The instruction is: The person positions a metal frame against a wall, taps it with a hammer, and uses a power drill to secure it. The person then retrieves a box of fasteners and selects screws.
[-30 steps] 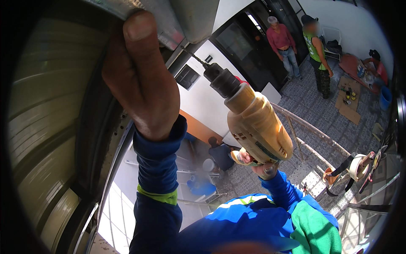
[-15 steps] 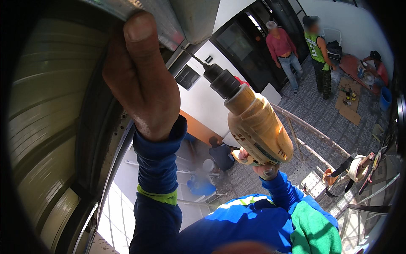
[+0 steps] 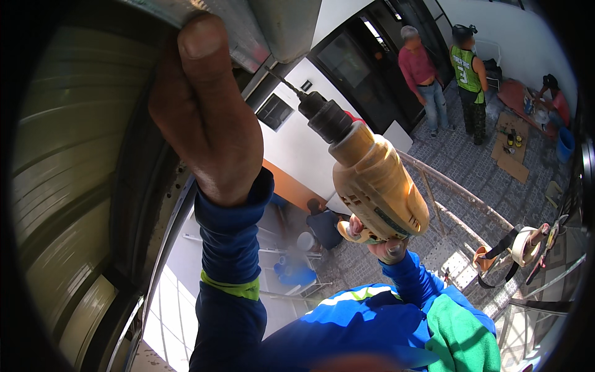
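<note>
My left hand [image 3: 214, 118] is raised at upper left, its thumb pressed to a grey metal beam [image 3: 238, 31] overhead. The fingers behind are mostly hidden, but the hand grips the beam's edge. In my right hand [image 3: 389, 249] is a yellow power drill [image 3: 381, 183] with a black chuck [image 3: 325, 118], tilted up and to the left. A thin drill bit [image 3: 284, 80] sits in the chuck. Its tip points at the beam's lower edge, right of my left hand; whether it touches, I cannot tell.
Corrugated sheeting [image 3: 68, 180] lines the left side. Below right runs a scaffold rail [image 3: 462, 183], with a tool belt [image 3: 524, 248] hanging near it. Several people are on the paved floor [image 3: 427, 161] far below, near cardboard [image 3: 511, 149] and a blue bucket [image 3: 564, 146].
My two hands and the drill have barely shifted, moving slightly left. Below, the person in the pink shirt has moved a little to the right, and the one in the green vest has turned slightly.
</note>
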`<state>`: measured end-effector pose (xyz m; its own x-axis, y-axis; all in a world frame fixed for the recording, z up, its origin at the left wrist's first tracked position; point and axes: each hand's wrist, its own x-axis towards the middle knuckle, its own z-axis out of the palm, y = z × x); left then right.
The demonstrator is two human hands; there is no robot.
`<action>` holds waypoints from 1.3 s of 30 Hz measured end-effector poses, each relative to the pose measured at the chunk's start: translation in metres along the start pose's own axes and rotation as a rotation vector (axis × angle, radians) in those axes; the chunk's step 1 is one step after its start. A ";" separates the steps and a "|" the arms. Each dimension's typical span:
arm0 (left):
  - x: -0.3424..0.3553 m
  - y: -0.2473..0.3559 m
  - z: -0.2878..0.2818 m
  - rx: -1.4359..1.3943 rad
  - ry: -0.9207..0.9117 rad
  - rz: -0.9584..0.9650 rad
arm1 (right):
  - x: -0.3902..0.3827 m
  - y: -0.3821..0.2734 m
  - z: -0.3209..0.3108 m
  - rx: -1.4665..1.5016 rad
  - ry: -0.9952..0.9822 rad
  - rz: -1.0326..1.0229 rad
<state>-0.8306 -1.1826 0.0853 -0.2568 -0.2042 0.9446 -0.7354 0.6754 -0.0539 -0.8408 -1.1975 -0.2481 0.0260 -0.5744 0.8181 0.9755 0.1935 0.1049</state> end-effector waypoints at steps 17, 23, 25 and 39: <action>0.004 0.006 0.014 0.173 0.107 -0.090 | 0.000 -0.007 0.004 -0.044 0.090 0.078; 0.003 0.001 0.007 0.056 0.029 0.049 | 0.000 -0.012 0.002 -0.256 0.049 0.073; 0.000 0.004 0.010 0.075 0.053 0.003 | -0.001 -0.012 0.000 -0.261 0.033 0.054; 0.007 -0.003 0.005 0.236 0.032 0.004 | 0.001 -0.011 0.002 -0.161 0.045 0.032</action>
<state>-0.8339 -1.1897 0.0902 -0.2428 -0.1764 0.9539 -0.8616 0.4911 -0.1285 -0.8520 -1.1990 -0.2471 0.0641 -0.6054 0.7934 0.9963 0.0844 -0.0161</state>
